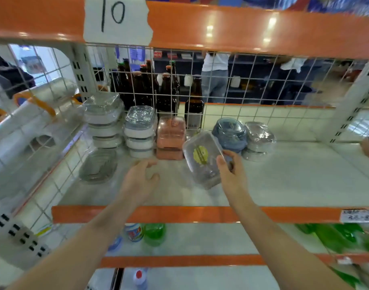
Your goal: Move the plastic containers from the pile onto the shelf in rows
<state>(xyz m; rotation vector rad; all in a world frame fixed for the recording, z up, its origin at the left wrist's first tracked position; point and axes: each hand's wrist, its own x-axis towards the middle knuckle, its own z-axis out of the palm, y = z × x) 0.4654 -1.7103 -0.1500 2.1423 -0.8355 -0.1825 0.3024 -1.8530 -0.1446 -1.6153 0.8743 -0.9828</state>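
Containers (140, 130) are sitting stacked in a row along the shelf (284, 181). Right hand (231, 172) is gripping a clear container (202, 160) above it; left hand (140, 178) is hovering loosely curled, holding nothing.

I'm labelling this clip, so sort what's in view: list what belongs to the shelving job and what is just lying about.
Part of the job:
clear rectangular plastic container with yellow sticker, in the right hand grip
stacked wrapped plastic containers
white shelf with orange edge
left hand, holding nothing

Lying about:
brown glass bottles
green plastic bottles
paper sign marked 10
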